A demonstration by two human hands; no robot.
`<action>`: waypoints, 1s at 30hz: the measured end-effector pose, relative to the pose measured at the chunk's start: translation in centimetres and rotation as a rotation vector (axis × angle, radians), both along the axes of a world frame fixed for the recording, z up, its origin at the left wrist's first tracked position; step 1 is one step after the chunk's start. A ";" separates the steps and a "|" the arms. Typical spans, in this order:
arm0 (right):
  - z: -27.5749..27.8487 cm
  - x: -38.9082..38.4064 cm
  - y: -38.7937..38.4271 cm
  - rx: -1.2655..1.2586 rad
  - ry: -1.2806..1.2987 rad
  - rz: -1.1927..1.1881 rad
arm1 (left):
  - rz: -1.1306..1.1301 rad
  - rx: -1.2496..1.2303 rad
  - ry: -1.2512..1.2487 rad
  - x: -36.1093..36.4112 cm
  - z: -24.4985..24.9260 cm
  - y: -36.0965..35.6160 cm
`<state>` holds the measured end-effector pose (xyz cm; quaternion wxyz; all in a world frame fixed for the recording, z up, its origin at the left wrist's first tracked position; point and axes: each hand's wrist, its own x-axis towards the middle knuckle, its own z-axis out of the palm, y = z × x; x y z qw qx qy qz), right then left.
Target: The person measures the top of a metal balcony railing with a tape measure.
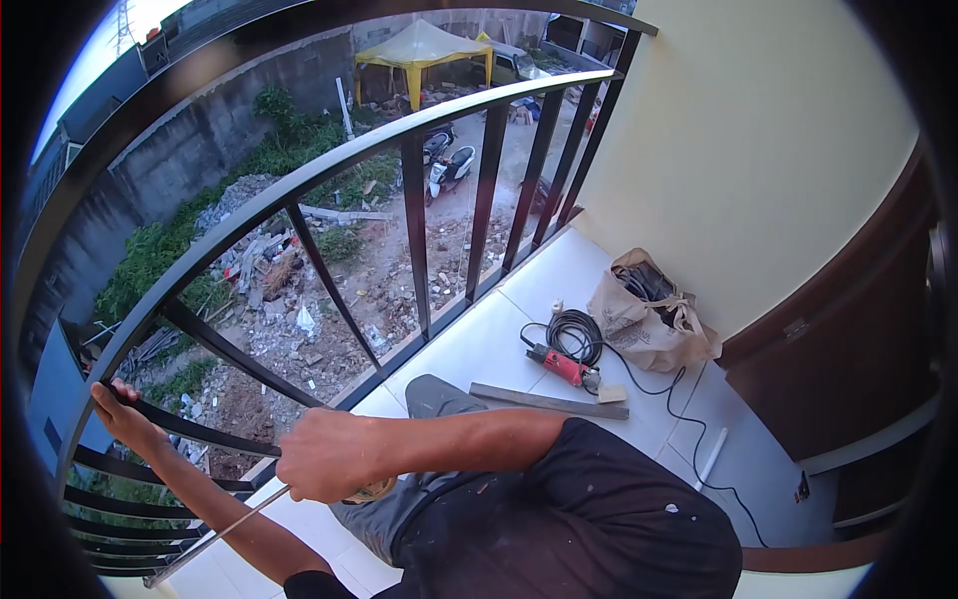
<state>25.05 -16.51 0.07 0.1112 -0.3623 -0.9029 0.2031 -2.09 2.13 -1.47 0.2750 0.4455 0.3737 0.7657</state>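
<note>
My left hand point(128, 417) is closed round a dark bar of the balcony railing point(225, 435), at the left of the view. My right hand point(331, 454) is a fist in front of the lower railing, with the back of the hand towards the camera. From its underside a thin metal rod point(222, 535) slants down to the lower left. The part of the rod inside the fist is hidden. Just below the right wrist, a small yellowish round object point(373, 491) shows partly, too covered to name.
On the white tiles point(539, 290) lie a red angle grinder point(561, 365) with coiled black cable point(576, 337), a flat metal bar point(549, 400), a small tan block point(611, 394) and a white tube point(712, 456). A stuffed bag point(649, 319) stands by the wall. Rubble ground lies below the railing.
</note>
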 end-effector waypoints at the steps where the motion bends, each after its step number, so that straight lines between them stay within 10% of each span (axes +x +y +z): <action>1: -0.5 0.1 -0.1 -0.057 0.007 0.001 | 0.000 -0.001 0.001 -0.1 -0.1 0.1; 15: -4.8 3.4 -2.1 -0.549 0.322 0.054 | 0.048 0.038 0.008 1.3 0.3 -1.0; 30: -11.1 14.2 -4.8 -0.697 0.676 -0.474 | 0.058 0.059 0.050 1.5 0.7 -1.5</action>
